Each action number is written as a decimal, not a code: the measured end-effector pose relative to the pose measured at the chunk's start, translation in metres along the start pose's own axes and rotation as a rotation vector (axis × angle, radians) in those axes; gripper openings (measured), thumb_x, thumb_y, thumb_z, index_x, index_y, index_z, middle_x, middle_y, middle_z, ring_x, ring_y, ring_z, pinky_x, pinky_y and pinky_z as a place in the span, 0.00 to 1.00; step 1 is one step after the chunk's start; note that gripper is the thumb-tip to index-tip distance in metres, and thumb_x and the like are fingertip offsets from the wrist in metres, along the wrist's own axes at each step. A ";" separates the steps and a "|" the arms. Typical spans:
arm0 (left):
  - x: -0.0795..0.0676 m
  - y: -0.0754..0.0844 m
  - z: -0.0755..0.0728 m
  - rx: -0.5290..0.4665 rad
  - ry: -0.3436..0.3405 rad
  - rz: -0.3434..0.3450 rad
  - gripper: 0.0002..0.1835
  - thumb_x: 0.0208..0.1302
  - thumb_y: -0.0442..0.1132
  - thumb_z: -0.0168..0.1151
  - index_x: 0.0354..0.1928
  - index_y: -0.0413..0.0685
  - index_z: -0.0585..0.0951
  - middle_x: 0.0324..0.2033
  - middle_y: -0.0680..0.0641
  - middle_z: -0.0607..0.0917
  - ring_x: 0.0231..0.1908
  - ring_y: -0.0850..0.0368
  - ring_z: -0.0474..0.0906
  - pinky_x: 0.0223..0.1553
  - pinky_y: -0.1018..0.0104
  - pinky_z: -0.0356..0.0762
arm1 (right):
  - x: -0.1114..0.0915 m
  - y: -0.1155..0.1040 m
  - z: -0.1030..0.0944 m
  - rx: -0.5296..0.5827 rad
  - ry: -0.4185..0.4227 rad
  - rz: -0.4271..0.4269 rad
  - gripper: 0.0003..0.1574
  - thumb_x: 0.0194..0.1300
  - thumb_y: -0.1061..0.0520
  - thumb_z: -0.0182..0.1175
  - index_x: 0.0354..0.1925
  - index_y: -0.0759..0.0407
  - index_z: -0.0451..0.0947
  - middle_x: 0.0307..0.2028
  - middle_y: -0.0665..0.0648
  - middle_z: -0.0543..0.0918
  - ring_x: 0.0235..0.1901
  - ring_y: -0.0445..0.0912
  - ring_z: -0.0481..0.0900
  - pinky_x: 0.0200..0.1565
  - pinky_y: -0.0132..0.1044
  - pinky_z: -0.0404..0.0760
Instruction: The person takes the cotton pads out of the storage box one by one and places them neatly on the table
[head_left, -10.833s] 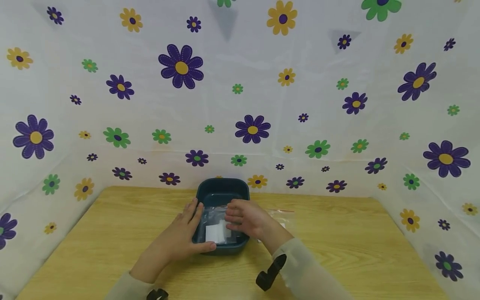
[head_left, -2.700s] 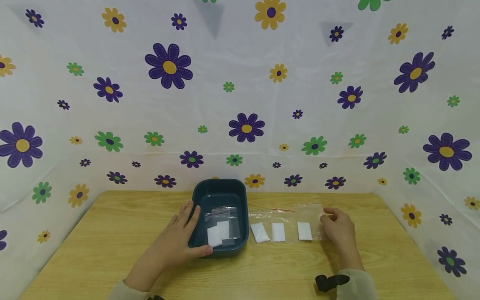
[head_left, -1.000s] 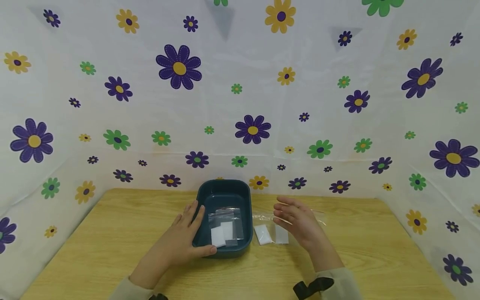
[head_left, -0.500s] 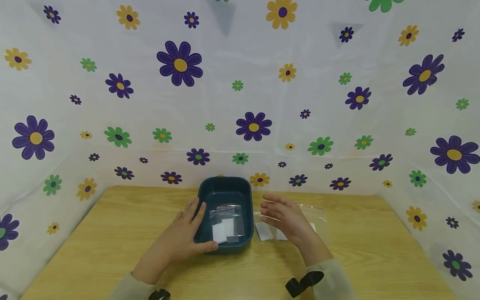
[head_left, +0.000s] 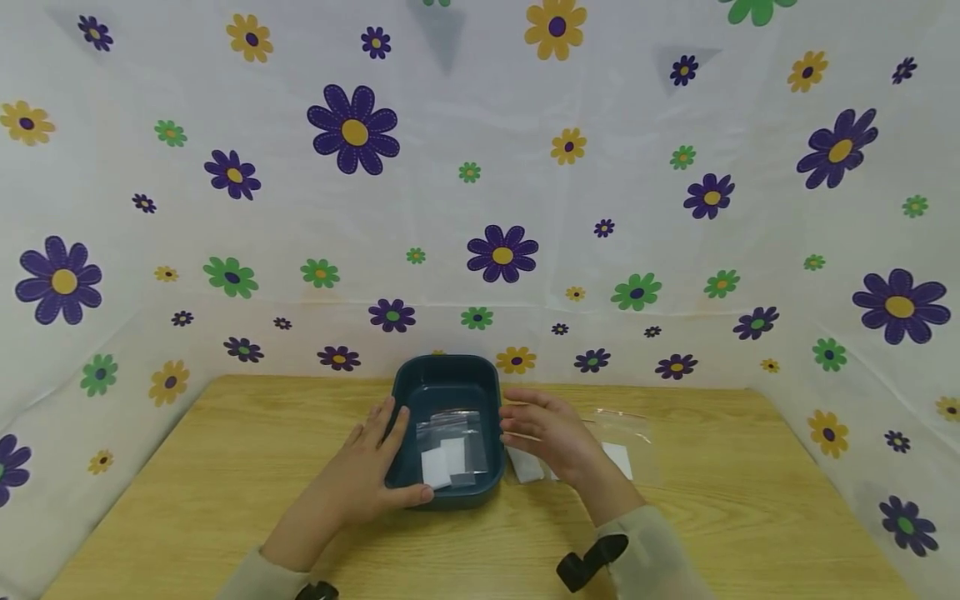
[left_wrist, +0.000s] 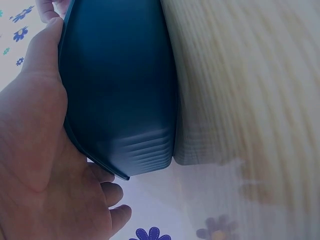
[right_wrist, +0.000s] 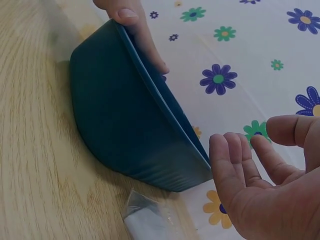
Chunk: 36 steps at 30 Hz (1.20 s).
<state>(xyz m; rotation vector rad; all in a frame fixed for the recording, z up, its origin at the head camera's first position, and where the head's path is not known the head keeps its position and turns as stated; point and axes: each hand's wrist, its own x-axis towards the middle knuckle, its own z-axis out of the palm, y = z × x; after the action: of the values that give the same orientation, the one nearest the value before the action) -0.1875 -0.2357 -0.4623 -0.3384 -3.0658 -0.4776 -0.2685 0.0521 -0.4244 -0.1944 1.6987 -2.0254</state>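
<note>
A dark teal plastic basin stands on the table, holding small clear zip bags with white squares in them. My left hand rests along its left rim, thumb on the near edge. In the left wrist view the fingertips hang outside the wall. My right hand hovers by the right rim with loosely bent fingers and nothing in them; in the right wrist view the fingertips come close to the rim. Beneath that hand lies a bag, partly covered; another bag lies farther right. A further one is mostly hidden.
The wooden table carries the basin and the row of bags to its right. A white cloth with printed flowers encloses the back and both sides. Black straps with small devices sit on the wrists.
From the rightmost bag, where its fingers were at the bag's edge, my right hand has moved left to the basin. Earlier, fewer bags lay on the table. My left hand has stayed put.
</note>
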 end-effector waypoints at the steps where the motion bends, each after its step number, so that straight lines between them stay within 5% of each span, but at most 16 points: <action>1: 0.000 0.000 0.000 0.001 -0.001 -0.001 0.65 0.50 0.82 0.55 0.79 0.44 0.51 0.79 0.37 0.43 0.77 0.36 0.39 0.72 0.35 0.48 | 0.000 0.000 0.001 -0.002 -0.003 0.003 0.27 0.74 0.61 0.54 0.68 0.65 0.68 0.53 0.64 0.82 0.45 0.48 0.83 0.53 0.42 0.84; 36: 0.001 -0.001 0.000 0.007 -0.004 -0.003 0.65 0.50 0.83 0.54 0.79 0.46 0.51 0.79 0.38 0.44 0.77 0.36 0.39 0.73 0.36 0.48 | 0.019 -0.007 0.040 -0.108 -0.070 0.022 0.26 0.74 0.61 0.54 0.67 0.63 0.70 0.57 0.64 0.80 0.48 0.47 0.84 0.56 0.45 0.82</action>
<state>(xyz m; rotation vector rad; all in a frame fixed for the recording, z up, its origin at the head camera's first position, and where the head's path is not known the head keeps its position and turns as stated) -0.1884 -0.2362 -0.4627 -0.3349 -3.0717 -0.4675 -0.2705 0.0093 -0.4127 -0.2777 1.7597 -1.8908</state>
